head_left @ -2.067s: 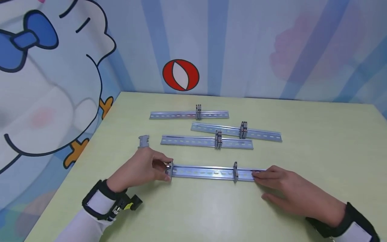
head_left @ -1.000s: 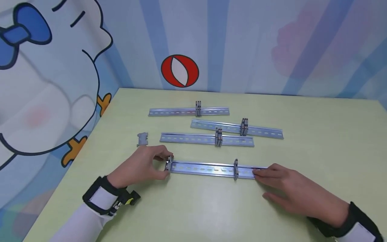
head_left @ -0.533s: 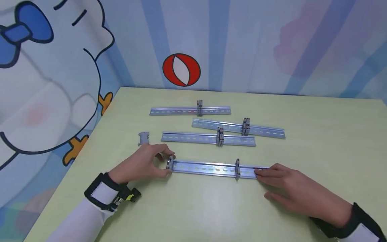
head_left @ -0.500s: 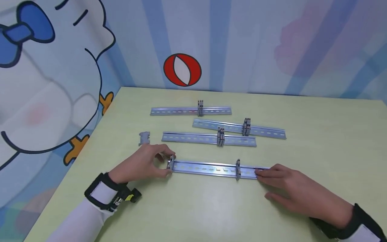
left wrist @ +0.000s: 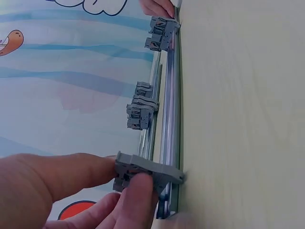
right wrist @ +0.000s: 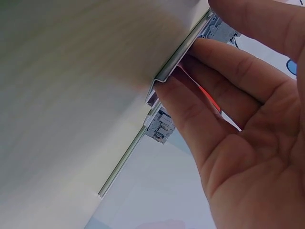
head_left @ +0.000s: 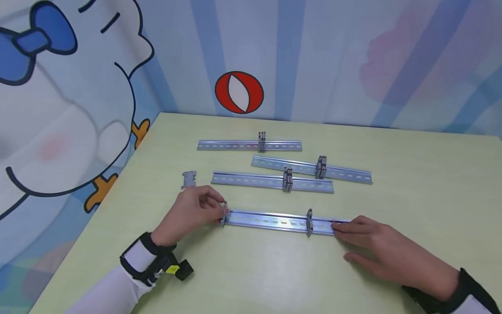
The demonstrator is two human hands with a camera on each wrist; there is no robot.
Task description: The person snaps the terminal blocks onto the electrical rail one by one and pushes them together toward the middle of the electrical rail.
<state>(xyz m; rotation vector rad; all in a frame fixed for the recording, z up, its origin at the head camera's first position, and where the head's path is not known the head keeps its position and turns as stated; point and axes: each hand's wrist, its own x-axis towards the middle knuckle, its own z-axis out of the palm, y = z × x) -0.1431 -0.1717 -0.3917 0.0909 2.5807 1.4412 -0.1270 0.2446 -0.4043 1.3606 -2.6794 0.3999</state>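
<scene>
A slotted metal DIN rail [head_left: 270, 221] lies nearest on the table. At its left end, my left hand [head_left: 192, 209] pinches a grey terminal block [left wrist: 147, 164] between thumb and fingers; the block stands across the rail in the left wrist view. Whether it is fully seated cannot be told. Another terminal block [head_left: 309, 223] stands on the same rail, right of its middle. My right hand [head_left: 380, 248] presses the rail's right end with nearly straight fingers, its thumb apart from the rail in the head view. The rail's tip is hidden under those fingers.
Behind are three more rails: a near one [head_left: 247, 180], a right one [head_left: 349, 174] and a far one [head_left: 227, 145], each with terminal blocks clustered on it. A loose terminal block [head_left: 189, 179] lies just beyond my left hand. A printed wall [head_left: 313, 65] borders the table's back.
My left thumb has moved from the near end of the terminal block up onto its side, and the left wrist has turned slightly. My right hand stays on the rail's end.
</scene>
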